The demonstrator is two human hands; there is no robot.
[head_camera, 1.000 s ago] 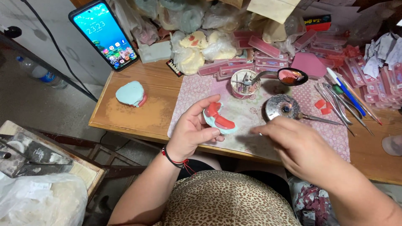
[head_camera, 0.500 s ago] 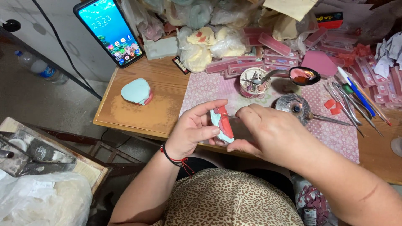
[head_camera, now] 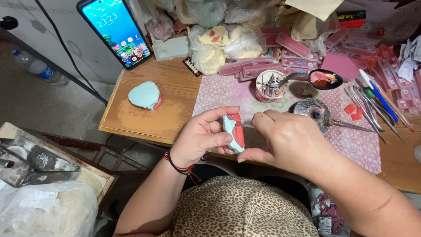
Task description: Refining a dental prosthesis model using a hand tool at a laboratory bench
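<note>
My left hand [head_camera: 202, 137] grips a pale blue dental cast with red wax [head_camera: 234, 131], held on edge over the table's front edge. My right hand [head_camera: 287, 140] is closed around a thin metal tool [head_camera: 246, 126] whose tip touches the wax side of the cast. Most of the tool is hidden inside my fingers. A red and black cord bracelet sits on my left wrist.
A second blue cast [head_camera: 145, 95] lies on the wooden table [head_camera: 140, 118]. A small lit burner [head_camera: 312, 109], a spoon of red wax [head_camera: 323, 79], a tool cup [head_camera: 269, 86], metal instruments [head_camera: 372, 109], pink wax boxes and a propped phone [head_camera: 116, 30] stand behind.
My right hand moved left from near the burner to the cast. My left hand turned the cast from lying flat to standing on edge and drew it closer to me.
</note>
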